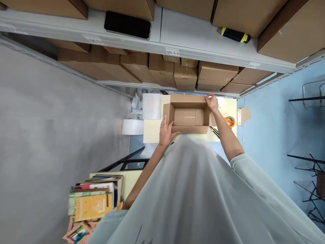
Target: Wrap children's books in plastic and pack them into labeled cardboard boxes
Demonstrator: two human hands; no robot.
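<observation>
An open cardboard box (pixel 189 129) stands on the pale yellow table (pixel 152 135) with its flaps spread outward, and its inside shows only the bare bottom. My left hand (pixel 166 133) lies against the box's left front corner, fingers stretched and thumb apart. At the far right corner, my right hand (pixel 212 102) pinches the edge of the box with bent fingers. Beside my right forearm lie an orange tape dispenser (pixel 230 121) and some thin dark tools (pixel 215 132), too small to name.
White rolls (pixel 151 106) stand left of the box. Overhead, a grey shelf (pixel 188 37) bears cartons, a black phone (pixel 127 25) and a yellow-black utility knife (pixel 235 35). Books and envelopes (pixel 93 205) are piled at lower left. Folding chairs (pixel 316 189) are at right.
</observation>
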